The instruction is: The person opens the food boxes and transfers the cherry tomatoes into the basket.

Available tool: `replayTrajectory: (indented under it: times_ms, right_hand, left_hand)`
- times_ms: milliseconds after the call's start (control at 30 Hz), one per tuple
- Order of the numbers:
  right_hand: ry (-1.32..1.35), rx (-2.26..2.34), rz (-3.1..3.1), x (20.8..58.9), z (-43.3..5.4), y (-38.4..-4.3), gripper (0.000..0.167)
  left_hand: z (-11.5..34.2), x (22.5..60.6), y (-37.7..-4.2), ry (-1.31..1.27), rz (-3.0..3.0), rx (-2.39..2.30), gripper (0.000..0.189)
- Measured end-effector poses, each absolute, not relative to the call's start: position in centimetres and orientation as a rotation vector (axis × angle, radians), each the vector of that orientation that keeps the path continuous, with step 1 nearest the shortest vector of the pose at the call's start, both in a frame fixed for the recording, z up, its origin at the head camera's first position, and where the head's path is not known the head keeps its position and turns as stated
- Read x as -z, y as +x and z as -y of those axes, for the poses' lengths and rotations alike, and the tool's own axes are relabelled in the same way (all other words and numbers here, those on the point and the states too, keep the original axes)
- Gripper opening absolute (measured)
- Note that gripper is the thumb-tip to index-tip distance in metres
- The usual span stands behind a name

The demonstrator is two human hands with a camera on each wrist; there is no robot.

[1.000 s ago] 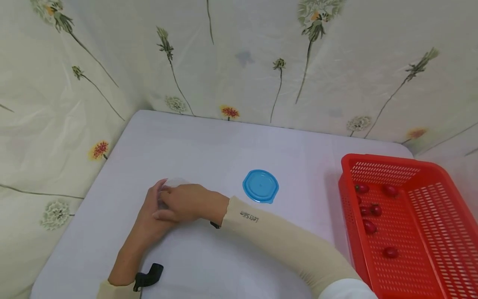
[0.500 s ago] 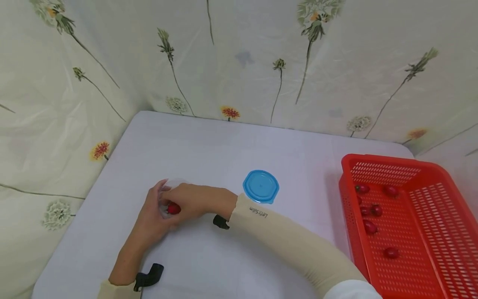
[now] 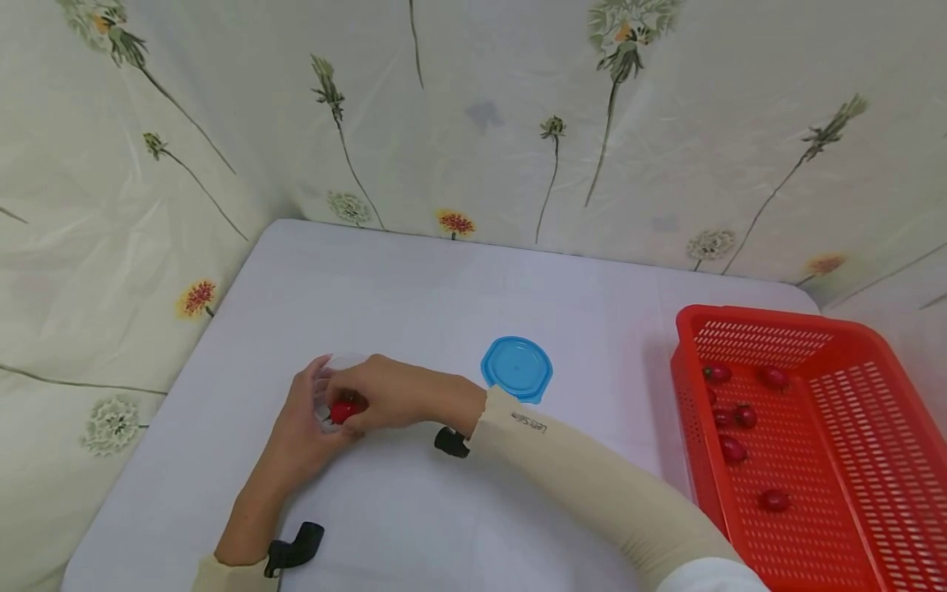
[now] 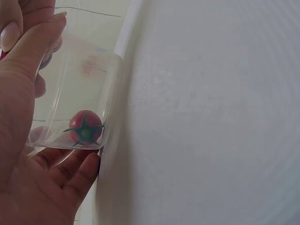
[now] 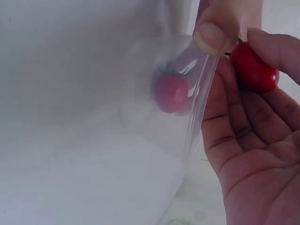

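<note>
My left hand (image 3: 299,432) holds a clear plastic container (image 4: 110,89), its thumb at the rim and its fingers round the far side. The container is tilted over, and a cherry tomato (image 4: 86,127) with a green calyx lies inside at the bottom. A second red cherry tomato (image 5: 254,68) is pinched between the thumb and fingers of my right hand (image 3: 399,393), just at the container's mouth. In the head view both hands cover much of the container. To their right, a blue lid (image 3: 516,367) lies flat on the table.
A red perforated plastic basket (image 3: 836,325) stands at the table's right, with several cherry tomatoes (image 3: 773,500) inside. The white-covered table (image 3: 444,288) meets a flower-printed sheet (image 3: 473,123) at its back and left.
My right hand has drawn slightly to the right, and the cherry tomato by its fingers has come into view. My left hand stays in place round the container.
</note>
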State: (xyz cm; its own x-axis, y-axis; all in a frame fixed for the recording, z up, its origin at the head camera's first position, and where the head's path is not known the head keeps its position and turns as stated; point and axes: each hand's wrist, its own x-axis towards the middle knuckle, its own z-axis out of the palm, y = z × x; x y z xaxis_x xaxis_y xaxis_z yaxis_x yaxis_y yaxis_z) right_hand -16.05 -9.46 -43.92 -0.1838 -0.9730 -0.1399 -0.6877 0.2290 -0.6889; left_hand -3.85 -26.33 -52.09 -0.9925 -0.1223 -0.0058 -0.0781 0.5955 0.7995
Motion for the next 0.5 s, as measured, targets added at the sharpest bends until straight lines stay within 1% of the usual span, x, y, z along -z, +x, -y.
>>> replayTrajectory:
  times_ms: [233, 500]
  right_hand:
    - [-1.611, 0.77, -1.974, 43.6, 8.3, -16.1, 0.031]
    - [-1.538, 0.853, -1.961, 42.6, 6.6, -15.6, 0.037]
  left_hand:
    - [26.1, 51.9, -3.8, 0.181, 2.761, 1.395, 0.105]
    - [25.7, 51.4, -3.8, 0.22, 2.771, 1.378, 0.108]
